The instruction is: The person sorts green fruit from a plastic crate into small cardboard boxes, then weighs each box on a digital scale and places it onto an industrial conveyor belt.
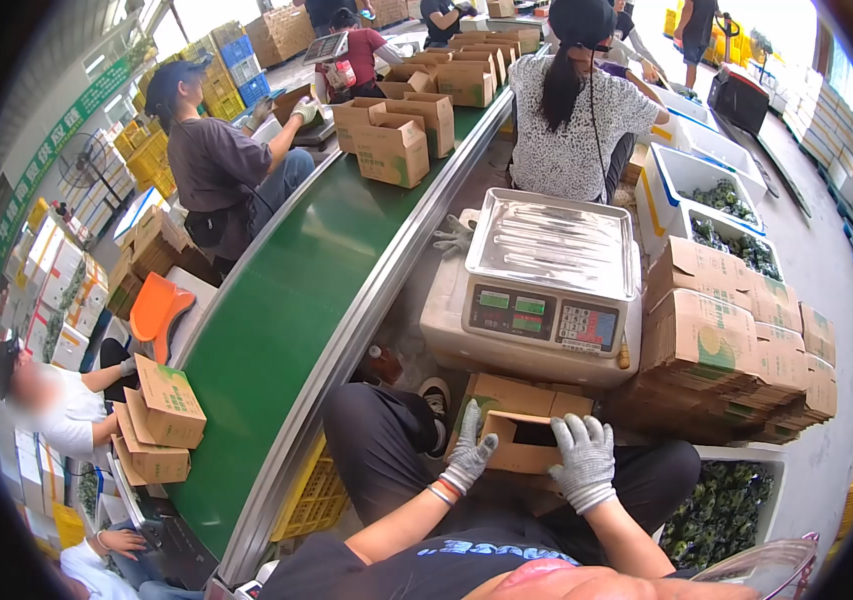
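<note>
A small brown cardboard box (519, 458) sits between my knees, its dark opening facing up toward me. My gloved left hand (472, 460) grips its left side, thumb near the opening and fingers pointing forward. Across from it, my gloved right hand (585, 465) holds the right end, with fingers partly spread over the edge. Behind this box lies more brown cardboard (517, 395), against the base of the scale stand. A digital scale (550, 270) with a metal tray stands just beyond, on a white foam box (447, 325).
Stacked flat cartons (717, 340) stand at right, above a white bin of dark green produce (717, 505). A green conveyor belt (287, 310) runs along my left, carrying open cartons (387, 145). Co-workers sit on both sides. A yellow crate (315, 495) is beneath the belt.
</note>
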{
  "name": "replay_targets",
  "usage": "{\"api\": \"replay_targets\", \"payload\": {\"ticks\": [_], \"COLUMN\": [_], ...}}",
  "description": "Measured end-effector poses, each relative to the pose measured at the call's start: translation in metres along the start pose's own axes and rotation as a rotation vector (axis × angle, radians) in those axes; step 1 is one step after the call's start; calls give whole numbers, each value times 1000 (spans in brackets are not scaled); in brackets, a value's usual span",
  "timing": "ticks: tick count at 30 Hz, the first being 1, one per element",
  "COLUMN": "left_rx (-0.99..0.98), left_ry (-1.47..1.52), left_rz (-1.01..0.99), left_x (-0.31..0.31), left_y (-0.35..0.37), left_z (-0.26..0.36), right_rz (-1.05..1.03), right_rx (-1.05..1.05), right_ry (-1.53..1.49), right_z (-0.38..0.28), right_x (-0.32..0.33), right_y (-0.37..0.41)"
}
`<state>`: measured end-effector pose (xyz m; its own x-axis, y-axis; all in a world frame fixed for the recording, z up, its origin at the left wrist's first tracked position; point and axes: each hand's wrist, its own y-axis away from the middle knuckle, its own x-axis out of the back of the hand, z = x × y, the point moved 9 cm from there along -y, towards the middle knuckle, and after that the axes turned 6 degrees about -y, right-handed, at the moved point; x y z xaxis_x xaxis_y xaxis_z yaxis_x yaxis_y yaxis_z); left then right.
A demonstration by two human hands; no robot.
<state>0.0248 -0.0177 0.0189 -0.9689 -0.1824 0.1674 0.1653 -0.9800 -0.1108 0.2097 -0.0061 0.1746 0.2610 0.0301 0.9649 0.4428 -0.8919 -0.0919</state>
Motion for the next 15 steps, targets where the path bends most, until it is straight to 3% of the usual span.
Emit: {"api": "replay_targets", "payload": {"ticks": [2,4,7,9,11,15], "left_rx": [-27,21,75,137,112,123], "left_ry": [13,-71,-76,-97,-74,-32], "left_rz": [31,-68,-104,-140,-76,12], "left_x": [2,-2,-3,-2,0,3], "left_y": [1,-4,-15,-22,-22,-29], "left_z": [-5,8,35,37,27,26], "right_rz": [11,36,-20,318,340,267], "right_rx": [83,126,70,-43,-220,-280], "right_ry": [12,75,-280,-498,-583,-893], "right_z": [-6,-8,5,38,67,72], "right_x": [-22,-46,-8,8,-28,-66], "right_y": [17,32,16,11,7,3]}}
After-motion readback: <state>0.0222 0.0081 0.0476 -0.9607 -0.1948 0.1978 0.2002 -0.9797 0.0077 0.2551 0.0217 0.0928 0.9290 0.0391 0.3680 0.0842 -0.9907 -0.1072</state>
